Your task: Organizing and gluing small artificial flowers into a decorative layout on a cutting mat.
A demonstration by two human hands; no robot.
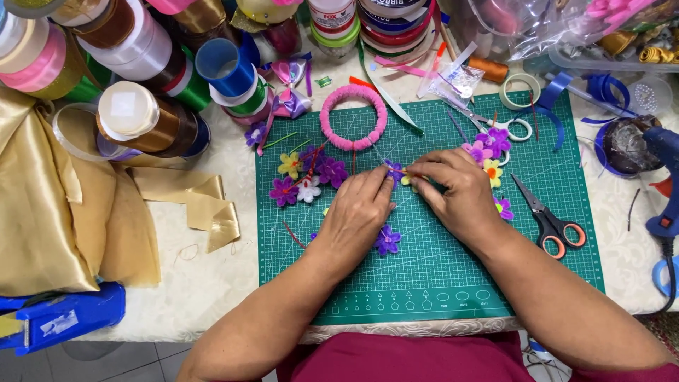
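Hands are positioned together at the centre of a green cutting mat [438, 269] laid on the desk [198, 283]; the left hand [357, 216] and the right hand [456, 194] meet fingertip to fingertip over a small purple fabric flower [394, 169]; the grip of each hand is pressed together, pinching that flower and a yellow piece just beside it, though the exact contact is partly hidden by the fingers. A second purple flower [387, 240] is located on the mat just beneath the left wrist; a cluster of yellow, purple and white flowers [304, 180] is located to the left of the left hand, apart from it; further purple and yellow flowers [489, 147] are located beyond the right hand, partly covered by it. A pink wrapped ring [353, 117] lies flat at the upper edge of the mat, above the hands. Scissors with orange-lined handles [552, 219] lie on the mat just right of the right forearm; a smaller pair of white-handled scissors [506, 126] lies near the upper right corner. Ribbon spools [141, 78] are stacked at the upper left of the desk; gold satin fabric [49, 205] is draped over the left edge; a blue glue gun [665, 177] stands at the far right.
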